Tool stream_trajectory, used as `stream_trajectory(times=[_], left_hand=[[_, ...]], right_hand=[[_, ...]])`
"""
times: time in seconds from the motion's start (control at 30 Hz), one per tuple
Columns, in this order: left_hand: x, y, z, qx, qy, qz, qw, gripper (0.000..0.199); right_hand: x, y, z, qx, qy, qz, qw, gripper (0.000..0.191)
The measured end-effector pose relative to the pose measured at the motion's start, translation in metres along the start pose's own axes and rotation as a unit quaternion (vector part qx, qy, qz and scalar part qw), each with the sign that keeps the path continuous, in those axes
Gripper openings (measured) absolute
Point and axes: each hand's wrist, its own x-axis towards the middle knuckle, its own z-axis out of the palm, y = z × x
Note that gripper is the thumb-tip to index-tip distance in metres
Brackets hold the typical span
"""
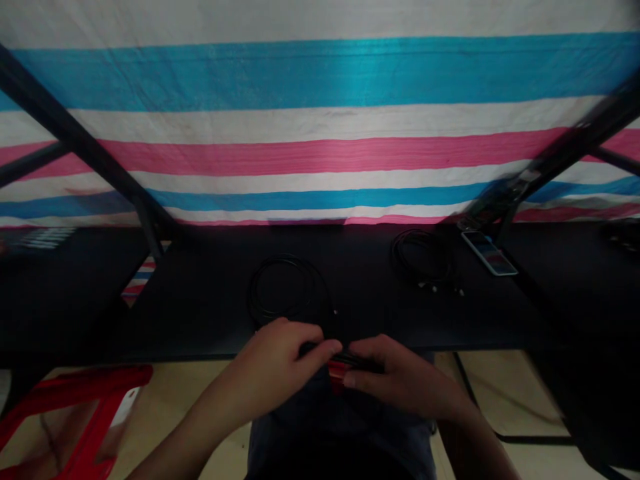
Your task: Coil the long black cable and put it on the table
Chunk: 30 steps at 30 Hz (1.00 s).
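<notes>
Both hands meet at the front edge of the black table, over the lap. My left hand (pixel 293 353) is closed round a bundle of black cable (pixel 350 361). From the right side, my right hand (pixel 395 373) pinches the same bundle between thumb and fingers. Just beyond my left hand lies a loosely coiled black cable (pixel 254 293) on the table. Farther right sits another group of coiled black cables (pixel 400 257), their small connectors turned toward the front. Something red shows beneath the held bundle, partly hidden.
A phone (pixel 489 253) lies on the black table (pixel 200 300) at the right. Dark metal posts (pixel 95 147) slant up on both sides before a striped sheet (pixel 320 73). A red stool (pixel 95 427) stands on the floor at lower left.
</notes>
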Motion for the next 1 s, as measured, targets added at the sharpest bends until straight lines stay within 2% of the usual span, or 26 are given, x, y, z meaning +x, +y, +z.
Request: stream_trajectory(times=[0.1,0.2,0.3,0.37,0.47,0.53,0.6,0.63,0.7,0.77,0.83,0.9,1.0], left_hand=[[-0.011,-0.017,-0.026,-0.099,0.027,-0.005,0.995,0.05],[-0.027,-0.038,-0.04,-0.2,0.089,-0.021,0.976,0.052],[-0.038,-0.056,-0.035,-0.337,0.148,-0.005,0.93,0.061],[-0.038,-0.064,-0.025,-0.423,0.165,0.035,0.89,0.065],[-0.031,-0.075,-0.007,-0.494,0.169,0.102,0.847,0.057],[-0.027,-0.084,0.0,-0.497,0.129,0.106,0.852,0.045],[-0.026,-0.092,0.003,-0.462,0.039,0.058,0.884,0.032],[-0.027,-0.094,0.003,-0.44,-0.019,0.036,0.897,0.03],[-0.028,-0.091,0.003,-0.41,-0.124,0.01,0.903,0.033],[-0.027,-0.079,0.005,-0.393,-0.19,0.018,0.9,0.036],[-0.022,-0.061,0.011,-0.365,-0.215,0.035,0.905,0.038],[-0.014,-0.045,0.02,-0.345,-0.216,0.039,0.912,0.039],[-0.006,-0.033,0.031,-0.404,-0.228,0.004,0.886,0.039]], right_hand=[[-0.008,0.01,-0.011,0.048,-0.014,0.035,0.998,0.043],[-0.012,0.019,-0.016,0.083,-0.042,0.008,0.996,0.051],[-0.01,0.029,-0.014,0.132,-0.082,-0.045,0.987,0.052],[-0.007,0.035,-0.011,0.169,-0.094,-0.069,0.979,0.054],[-0.002,0.039,-0.008,0.222,-0.03,-0.088,0.971,0.057],[0.0,0.035,-0.012,0.245,0.025,-0.077,0.966,0.055],[0.0,0.026,-0.018,0.221,0.038,-0.042,0.974,0.052],[0.0,0.02,-0.021,0.192,0.027,-0.024,0.981,0.052],[0.0,0.007,-0.026,0.114,-0.025,0.002,0.993,0.052],[0.002,-0.004,-0.026,0.032,-0.088,0.008,0.996,0.05],[0.007,-0.012,-0.022,-0.034,-0.137,-0.012,0.99,0.046],[0.012,-0.017,-0.017,-0.065,-0.161,-0.041,0.984,0.041],[0.016,-0.019,-0.015,-0.06,-0.127,-0.068,0.988,0.037]])
